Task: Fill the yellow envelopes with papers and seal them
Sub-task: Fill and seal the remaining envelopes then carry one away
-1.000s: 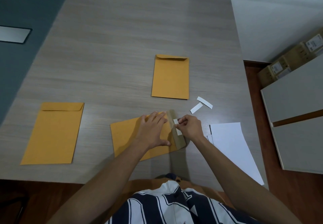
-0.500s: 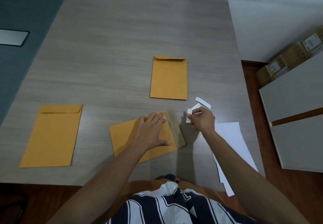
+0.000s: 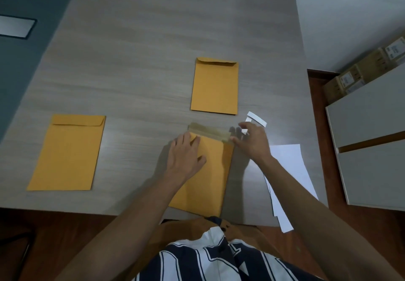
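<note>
My left hand [image 3: 186, 155] lay flat, fingers spread, pinning the near envelope [image 3: 210, 175] at the table [image 3: 135, 66] edge. My right hand [image 3: 252, 142], fingers loose, touched its open flap [image 3: 208, 130] beside peeled strips [image 3: 256, 118]. Sealing was in hand; folding the flap squarely should come next. Two envelopes [image 3: 214, 87] lay beyond.

**Striped shirt, bare forearms**

The person wears a shirt with wide navy-blue and white stripes [image 3: 219, 261]; thin dark lines run inside the white bands. Above the shirt in the picture, a brown-orange garment [image 3: 188, 230] shows at the lap. Both forearms are bare, without sleeves. The left hand [image 3: 186, 155] and the right hand [image 3: 252, 140] carry no rings or watch.
</note>
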`<state>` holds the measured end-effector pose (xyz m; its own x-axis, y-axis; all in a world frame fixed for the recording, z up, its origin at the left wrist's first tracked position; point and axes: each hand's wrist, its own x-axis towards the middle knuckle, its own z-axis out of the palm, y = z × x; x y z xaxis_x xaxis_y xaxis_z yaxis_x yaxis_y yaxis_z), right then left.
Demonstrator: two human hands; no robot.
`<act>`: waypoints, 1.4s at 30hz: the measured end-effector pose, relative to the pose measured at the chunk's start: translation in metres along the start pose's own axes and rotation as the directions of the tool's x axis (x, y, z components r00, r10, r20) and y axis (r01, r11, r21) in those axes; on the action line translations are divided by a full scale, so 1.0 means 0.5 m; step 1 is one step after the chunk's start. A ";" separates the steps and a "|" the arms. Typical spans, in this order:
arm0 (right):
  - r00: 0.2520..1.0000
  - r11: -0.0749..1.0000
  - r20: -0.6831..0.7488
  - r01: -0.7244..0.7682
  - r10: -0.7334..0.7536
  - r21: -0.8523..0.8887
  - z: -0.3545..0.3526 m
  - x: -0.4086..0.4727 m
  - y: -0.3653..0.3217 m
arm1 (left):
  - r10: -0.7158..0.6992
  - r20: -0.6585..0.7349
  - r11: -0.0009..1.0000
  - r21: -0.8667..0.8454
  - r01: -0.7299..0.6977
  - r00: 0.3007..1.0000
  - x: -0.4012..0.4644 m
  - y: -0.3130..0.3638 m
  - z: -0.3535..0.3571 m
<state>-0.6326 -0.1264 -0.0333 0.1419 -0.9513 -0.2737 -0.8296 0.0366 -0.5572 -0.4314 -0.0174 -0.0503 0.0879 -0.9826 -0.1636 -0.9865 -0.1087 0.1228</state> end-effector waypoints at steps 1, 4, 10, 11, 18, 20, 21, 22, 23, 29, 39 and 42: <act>0.996 0.996 0.071 0.057 -0.053 -0.066 0.014 -0.007 -0.011 | 0.003 -0.002 1.000 -0.012 -0.003 1.000 -0.006 -0.002 0.002; 0.972 0.955 0.160 0.206 -0.174 -0.213 0.046 -0.025 -0.031 | 0.013 0.000 0.999 -0.044 -0.013 1.000 -0.020 -0.013 0.009; 0.909 0.825 0.101 0.410 -0.404 -0.390 0.081 -0.082 -0.044 | -0.123 -0.017 0.968 -0.222 0.116 0.992 -0.042 -0.018 0.009; 0.895 0.801 0.118 0.438 -0.430 -0.407 0.086 -0.096 -0.042 | -0.106 -0.047 0.979 -0.179 0.096 0.993 -0.044 -0.016 0.008; 0.910 0.781 0.214 0.415 -0.356 -0.466 0.127 -0.142 -0.058 | 0.154 0.084 0.988 0.013 -0.155 0.985 -0.028 -0.036 0.026; 0.900 0.735 0.262 0.435 -0.348 -0.520 0.140 -0.142 -0.061 | 0.172 0.116 0.984 0.018 -0.176 0.978 -0.031 -0.053 0.034; 0.895 0.707 0.288 0.445 -0.339 -0.549 0.144 -0.141 -0.059 | 0.187 0.122 0.981 0.039 -0.193 0.975 -0.033 -0.061 0.036; 0.894 0.694 0.293 0.447 -0.338 -0.564 0.146 -0.140 -0.055 | 0.200 0.131 0.975 0.066 -0.210 0.971 -0.034 -0.068 0.037; 0.895 0.687 0.284 0.445 -0.343 -0.575 0.146 -0.139 -0.050 | 0.207 0.144 0.971 0.088 -0.221 0.968 -0.034 -0.072 0.037; 0.888 0.548 0.342 0.459 -0.308 -0.699 0.133 -0.132 -0.024 | 0.199 0.170 0.961 0.162 -0.226 0.965 -0.034 -0.078 0.037; 0.945 0.579 0.293 0.321 -0.145 -0.750 0.076 -0.160 -0.004 | 0.176 0.230 0.974 0.099 -0.203 0.957 -0.026 -0.062 0.018; 0.956 0.644 0.132 0.276 -0.263 -0.713 0.078 -0.135 -0.043 | 0.157 0.187 0.982 0.076 -0.174 0.970 0.009 -0.034 -0.029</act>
<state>-0.6035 -0.0508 -0.0332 0.4254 -0.8783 -0.2181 -0.8806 -0.4573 0.1243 -0.4121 -0.0224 -0.0387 -0.0959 -0.9418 -0.3221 -0.9943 0.0758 0.0746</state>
